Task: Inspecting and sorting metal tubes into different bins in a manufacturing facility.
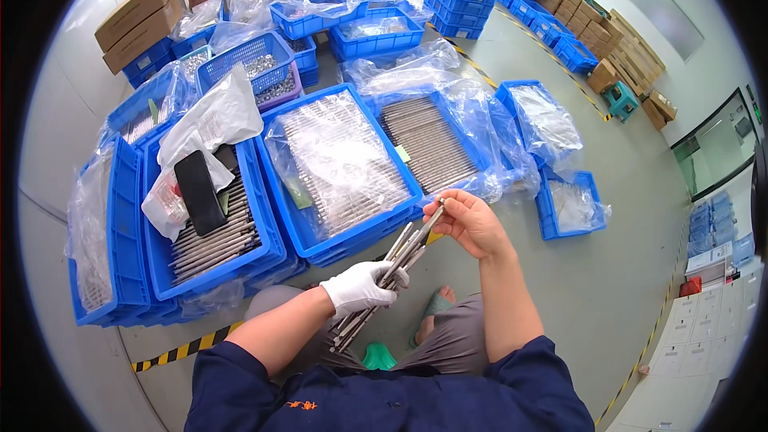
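Observation:
In front of my lap, my left hand (pixel 364 288), in a white glove, is closed around a bundle of slim metal rods (pixel 352 326). The rods slant up to the right, with their lower ends over my legs. My bare right hand (pixel 478 226) pinches the upper end of one metal rod (pixel 434 218), which sticks out beyond the others; its lower part runs in among the bundle. Just past my hands stands a blue crate (pixel 364 227) of similar rods under clear plastic. To its left, a black phone (pixel 200 194) lies on another crate of rods.
Plastic-draped rods fill another blue crate (pixel 432 140) behind my right hand. Small metal parts sit in a blue basket (pixel 232 72) further back. Cardboard boxes (pixel 140 20) stand at the far left. A small blue bin (pixel 572 206) rests on the floor at right.

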The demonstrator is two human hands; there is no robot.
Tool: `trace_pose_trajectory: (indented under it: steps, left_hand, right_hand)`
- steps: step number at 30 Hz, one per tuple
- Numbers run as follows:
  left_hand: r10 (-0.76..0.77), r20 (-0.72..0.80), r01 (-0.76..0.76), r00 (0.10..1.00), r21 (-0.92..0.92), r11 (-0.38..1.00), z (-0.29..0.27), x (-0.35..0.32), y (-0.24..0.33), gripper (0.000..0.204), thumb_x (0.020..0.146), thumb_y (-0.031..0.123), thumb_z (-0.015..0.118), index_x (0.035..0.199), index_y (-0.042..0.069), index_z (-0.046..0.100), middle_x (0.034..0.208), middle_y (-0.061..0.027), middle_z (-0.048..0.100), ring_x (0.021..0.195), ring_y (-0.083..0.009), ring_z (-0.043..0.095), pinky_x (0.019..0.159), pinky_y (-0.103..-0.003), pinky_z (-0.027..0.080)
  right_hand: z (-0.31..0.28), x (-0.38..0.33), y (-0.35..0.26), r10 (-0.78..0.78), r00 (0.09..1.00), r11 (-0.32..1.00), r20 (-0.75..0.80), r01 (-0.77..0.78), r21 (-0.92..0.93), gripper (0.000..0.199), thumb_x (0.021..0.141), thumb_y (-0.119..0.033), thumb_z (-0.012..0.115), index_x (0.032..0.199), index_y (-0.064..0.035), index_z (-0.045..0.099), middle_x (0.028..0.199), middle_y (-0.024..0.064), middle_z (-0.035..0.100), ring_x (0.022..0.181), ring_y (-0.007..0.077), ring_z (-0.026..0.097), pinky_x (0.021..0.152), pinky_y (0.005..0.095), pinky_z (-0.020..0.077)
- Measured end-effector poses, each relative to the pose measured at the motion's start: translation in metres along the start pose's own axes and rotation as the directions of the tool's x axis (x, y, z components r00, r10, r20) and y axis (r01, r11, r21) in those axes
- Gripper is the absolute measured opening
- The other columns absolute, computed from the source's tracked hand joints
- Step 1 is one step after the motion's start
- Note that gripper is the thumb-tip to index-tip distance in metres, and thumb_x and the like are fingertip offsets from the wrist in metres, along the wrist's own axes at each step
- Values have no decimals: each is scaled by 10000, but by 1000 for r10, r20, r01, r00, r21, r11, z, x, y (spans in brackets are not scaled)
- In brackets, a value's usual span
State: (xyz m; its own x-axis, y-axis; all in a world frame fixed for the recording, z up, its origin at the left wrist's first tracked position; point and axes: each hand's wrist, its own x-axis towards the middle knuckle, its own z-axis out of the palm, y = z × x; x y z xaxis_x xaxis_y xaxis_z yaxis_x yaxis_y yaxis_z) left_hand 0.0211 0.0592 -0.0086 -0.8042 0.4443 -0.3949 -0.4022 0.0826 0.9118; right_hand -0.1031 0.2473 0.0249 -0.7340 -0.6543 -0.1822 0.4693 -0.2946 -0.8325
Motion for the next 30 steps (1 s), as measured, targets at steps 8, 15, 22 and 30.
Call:
trace_pose_trajectory:
  steps: [8, 15, 22, 30]
  left_hand:
    - [1, -28, -1, 1000, -2, 1000, -1, -2, -1, 230, 674, 70, 556, 903, 54, 553, 795, -19, 534, 712, -97, 495, 655, -237, 423]
    - [-45, -85, 43, 995, -26, 999, 1, -4, 9, 232, 674, 57, 564, 906, 49, 556, 792, -9, 540, 707, -89, 498, 653, -235, 424]
    - [-66, -167, 66, 984, -6, 998, -7, 2, -1, 291, 668, 80, 590, 956, 71, 544, 798, 7, 541, 733, -77, 488, 679, -231, 408]
    - [10, -202, -72, 979, -304, 950, -15, -3, 5, 481, 676, 81, 609, 1134, 62, 465, 865, -19, 509, 716, -91, 487, 647, -228, 417]
  right_hand:
    - [3, 0, 4, 54, 998, 998, -11, -55, -24, 131, 838, -114, 504, 937, -29, 519, 903, 103, 600, 736, 119, 586, 633, 230, 498]
    - [15, 1, 13, 131, 986, 981, -104, -144, -131, 130, 826, -121, 522, 926, -37, 529, 891, 87, 605, 741, 110, 581, 638, 226, 491]
    - [45, 0, 47, 210, 972, 862, -106, -235, -450, 178, 789, -164, 572, 914, -39, 552, 830, 25, 610, 687, 68, 538, 572, 195, 419]
    - [9, 12, 21, -180, 908, 979, -377, 127, -161, 152, 853, -183, 490, 886, -40, 528, 780, 44, 590, 664, 97, 546, 624, 243, 471]
